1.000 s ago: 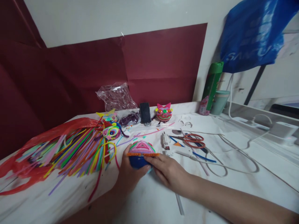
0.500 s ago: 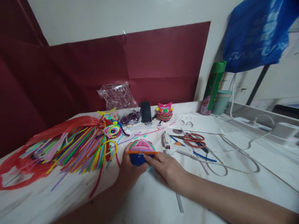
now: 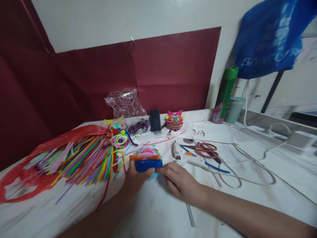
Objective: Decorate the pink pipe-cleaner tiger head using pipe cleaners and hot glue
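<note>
A colourful craft piece (image 3: 148,165) shows a pink and green top, an orange strip across the middle, a dark blue front and a light blue part below. My left hand (image 3: 135,178) is wrapped round its left side, the thumb on the lower front. The fingers of my right hand (image 3: 177,180) are pinched together at its lower right edge. Beyond the hands lie a white glue gun (image 3: 190,160) and orange-handled scissors (image 3: 206,149). Many coloured fuzzy stems (image 3: 84,158) spread out at the left.
A red plastic bag (image 3: 49,142) lies under the stems. Behind stand a phone (image 3: 155,120), a pink animal head (image 3: 175,120), a second head (image 3: 120,140), a green can (image 3: 225,96) and a cup (image 3: 235,110). A looped cable (image 3: 267,183) runs at the right.
The craft piece has tipped, showing more of its blue front and the light blue part. My right fingers have moved from the orange strip down to the lower right edge.
</note>
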Demonstrator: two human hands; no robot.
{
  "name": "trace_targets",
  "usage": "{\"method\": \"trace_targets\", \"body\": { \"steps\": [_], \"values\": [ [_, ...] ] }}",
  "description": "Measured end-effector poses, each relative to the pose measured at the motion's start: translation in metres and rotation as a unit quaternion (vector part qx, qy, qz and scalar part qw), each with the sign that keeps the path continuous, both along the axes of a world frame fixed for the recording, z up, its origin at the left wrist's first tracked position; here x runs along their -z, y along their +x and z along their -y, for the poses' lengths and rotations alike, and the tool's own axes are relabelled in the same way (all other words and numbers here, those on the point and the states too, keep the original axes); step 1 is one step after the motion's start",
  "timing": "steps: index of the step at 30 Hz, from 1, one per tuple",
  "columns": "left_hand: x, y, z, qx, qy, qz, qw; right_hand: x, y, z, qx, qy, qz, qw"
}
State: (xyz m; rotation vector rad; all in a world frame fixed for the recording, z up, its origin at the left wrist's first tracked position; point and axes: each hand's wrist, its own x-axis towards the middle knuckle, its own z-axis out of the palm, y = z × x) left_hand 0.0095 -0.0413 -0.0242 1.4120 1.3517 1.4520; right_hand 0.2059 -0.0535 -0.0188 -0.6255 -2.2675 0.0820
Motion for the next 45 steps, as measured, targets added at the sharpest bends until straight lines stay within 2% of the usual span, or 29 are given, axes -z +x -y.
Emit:
{"method": "trace_targets", "body": {
  "steps": [4,12,18,24,30,33,35,38,41,45],
  "values": [
    [0.002,-0.005,-0.001,0.020,-0.020,0.059,0.998,-0.001,0.001,0.000,0.013,-0.008,-0.005,1.000],
    [-0.009,-0.001,0.005,0.038,-0.044,0.101,0.993,-0.001,0.002,-0.002,0.032,-0.022,-0.032,0.999],
    [-0.012,0.000,0.007,0.042,-0.064,0.115,0.990,-0.002,0.001,-0.003,0.062,-0.087,-0.083,0.991],
    [-0.018,0.002,0.009,0.037,-0.069,0.112,0.991,0.003,0.000,-0.002,0.041,-0.066,-0.060,0.995],
    [-0.016,0.002,0.007,0.033,-0.057,0.109,0.992,0.007,0.001,-0.006,0.025,-0.064,-0.042,0.997],
    [-0.016,0.000,0.007,0.047,-0.056,0.115,0.991,0.006,-0.001,-0.006,-0.001,-0.090,-0.077,0.993],
    [-0.016,-0.001,0.006,0.065,-0.061,0.141,0.986,0.004,-0.002,-0.005,-0.010,-0.138,-0.137,0.981],
    [-0.016,-0.004,0.005,0.124,-0.074,0.201,0.969,-0.002,-0.003,-0.007,0.031,-0.214,-0.211,0.953],
    [-0.013,-0.008,0.005,0.191,-0.089,0.243,0.947,-0.004,0.000,-0.013,0.074,-0.245,-0.242,0.936],
    [-0.009,-0.012,0.004,0.252,-0.114,0.280,0.919,-0.001,0.001,-0.020,0.069,-0.296,-0.246,0.921]
  ]
}}
